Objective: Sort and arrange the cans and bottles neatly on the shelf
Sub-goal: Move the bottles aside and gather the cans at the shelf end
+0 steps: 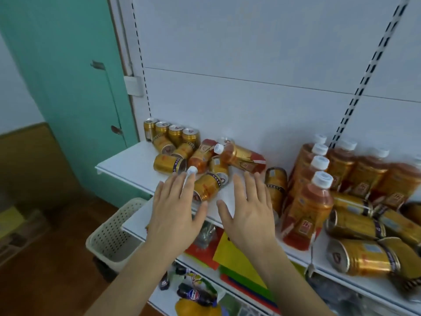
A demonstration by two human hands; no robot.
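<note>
— What does the head view give you?
— My left hand [175, 208] and right hand [246, 206], each grip wide and holding nothing, over the shelf [127, 163] edge.
— The cans and bottles?
— Tumbled gold cans [208, 185] just beyond my fingertips, four upright cans [175, 133] behind; standing bottles [307, 204] right of my right hand.

Both hands [175, 208] [246, 206], seemingly empty, hover over toppled cans [208, 187].

Pepsi logo on dark bottle [193, 295], lower shelf; can labels unreadable.
</note>
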